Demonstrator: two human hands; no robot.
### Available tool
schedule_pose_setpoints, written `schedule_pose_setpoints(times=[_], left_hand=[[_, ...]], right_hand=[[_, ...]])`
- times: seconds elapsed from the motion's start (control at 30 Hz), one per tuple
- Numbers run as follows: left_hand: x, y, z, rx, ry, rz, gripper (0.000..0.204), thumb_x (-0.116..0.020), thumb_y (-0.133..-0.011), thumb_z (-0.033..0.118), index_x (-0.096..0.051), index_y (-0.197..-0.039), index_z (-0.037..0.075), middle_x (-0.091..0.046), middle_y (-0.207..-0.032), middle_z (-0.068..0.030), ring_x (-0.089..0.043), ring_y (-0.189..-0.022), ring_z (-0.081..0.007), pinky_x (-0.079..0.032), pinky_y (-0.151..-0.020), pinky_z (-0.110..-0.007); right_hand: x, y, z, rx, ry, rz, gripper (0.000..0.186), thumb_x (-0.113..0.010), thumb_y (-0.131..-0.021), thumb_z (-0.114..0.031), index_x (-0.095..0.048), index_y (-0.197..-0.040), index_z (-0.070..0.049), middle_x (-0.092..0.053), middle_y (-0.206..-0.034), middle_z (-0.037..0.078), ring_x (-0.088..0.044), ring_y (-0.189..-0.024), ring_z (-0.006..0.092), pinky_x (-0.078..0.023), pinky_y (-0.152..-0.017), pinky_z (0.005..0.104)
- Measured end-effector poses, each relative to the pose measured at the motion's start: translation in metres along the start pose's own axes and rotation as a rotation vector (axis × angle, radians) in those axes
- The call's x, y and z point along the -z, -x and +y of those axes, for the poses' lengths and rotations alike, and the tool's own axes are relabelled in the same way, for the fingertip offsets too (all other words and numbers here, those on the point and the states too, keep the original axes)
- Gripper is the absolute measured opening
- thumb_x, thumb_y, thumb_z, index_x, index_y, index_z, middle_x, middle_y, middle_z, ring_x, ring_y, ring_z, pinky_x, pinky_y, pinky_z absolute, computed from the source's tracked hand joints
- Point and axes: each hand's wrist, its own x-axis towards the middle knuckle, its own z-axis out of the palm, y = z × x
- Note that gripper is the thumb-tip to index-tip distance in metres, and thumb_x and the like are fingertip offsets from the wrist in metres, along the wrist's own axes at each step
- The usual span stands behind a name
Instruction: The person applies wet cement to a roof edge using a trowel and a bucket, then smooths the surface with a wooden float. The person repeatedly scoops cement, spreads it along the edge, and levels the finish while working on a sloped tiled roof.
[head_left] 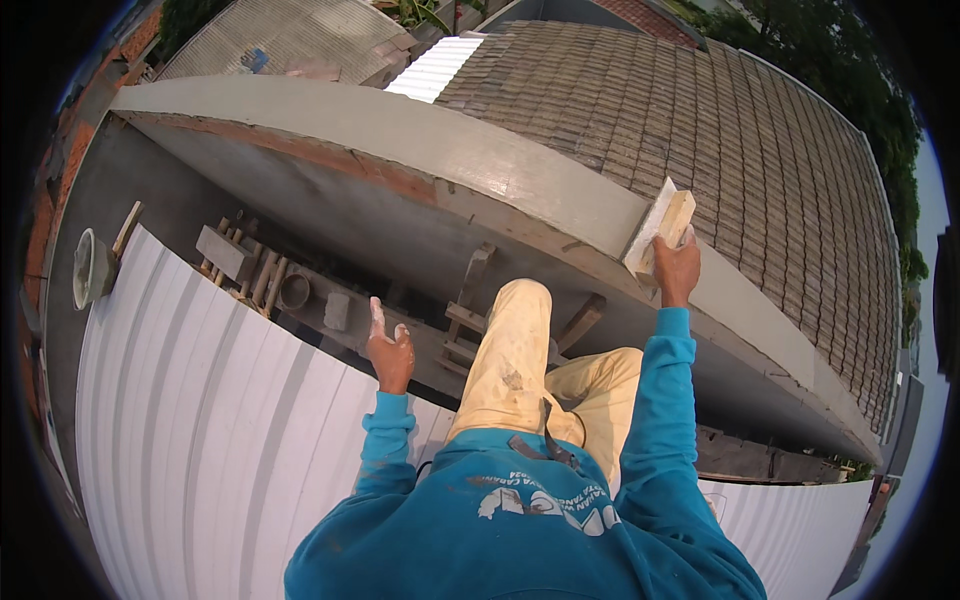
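My right hand [677,268] is wrapped round the wooden handle of a plastering float [650,225]. The float's flat plate lies against the smooth grey top of a long concrete wall [400,120], which curves across the view. Over the gap on the near side of this wall, my left hand [390,355] is raised with its index finger stretched out and thumb apart. It holds nothing, and whitish plaster smears its fingers. Both arms are in blue sleeves. My legs in cream trousers [510,350] reach toward the wall.
White corrugated roofing [220,400] spreads at the left. Wooden planks and poles, a concrete block [228,252] and a round pot [295,290] lie in the gap. A bucket [92,268] stands at the far left. Beyond the wall slopes a tiled roof [700,110].
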Motion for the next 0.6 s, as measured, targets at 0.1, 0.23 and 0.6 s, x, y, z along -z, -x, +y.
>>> schedule_pose_setpoints(times=[0.1, 0.23, 0.6], left_hand=[[0.013, 0.005, -0.017, 0.050, -0.002, 0.050, 0.069, -0.055, -0.086, -0.007, -0.031, -0.151, -0.005, -0.040, -0.152, -0.0237, -0.039, -0.142, -0.0343, -0.031, -0.116, -0.036], [0.020, 0.017, -0.028, 0.106, 0.051, 0.073, 0.067, -0.053, -0.087, -0.008, -0.031, -0.151, -0.005, -0.039, -0.153, -0.0238, -0.037, -0.143, -0.0334, -0.031, -0.116, -0.035], [0.024, 0.030, -0.041, 0.195, 0.219, 0.052, 0.067, -0.047, -0.089, -0.013, -0.027, -0.152, -0.006, -0.031, -0.158, -0.0223, -0.032, -0.145, -0.0360, -0.034, -0.114, -0.039]], right_hand=[[-0.029, 0.017, -0.045, 0.062, 0.123, -0.030, 0.079, -0.073, -0.074, -0.034, -0.050, -0.141, 0.002, -0.061, -0.109, 0.025, -0.064, -0.100, 0.0426, -0.052, -0.088, 0.0488], [-0.065, 0.035, -0.118, 0.217, 0.010, -0.085, 0.076, -0.071, -0.074, -0.029, -0.049, -0.138, 0.006, -0.060, -0.107, 0.025, -0.065, -0.096, 0.0431, -0.052, -0.085, 0.0491], [-0.157, 0.099, -0.302, 0.525, -0.307, -0.374, 0.075, -0.069, -0.072, -0.013, -0.043, -0.136, 0.015, -0.055, -0.106, 0.031, -0.065, -0.090, 0.0442, -0.055, -0.081, 0.0470]])
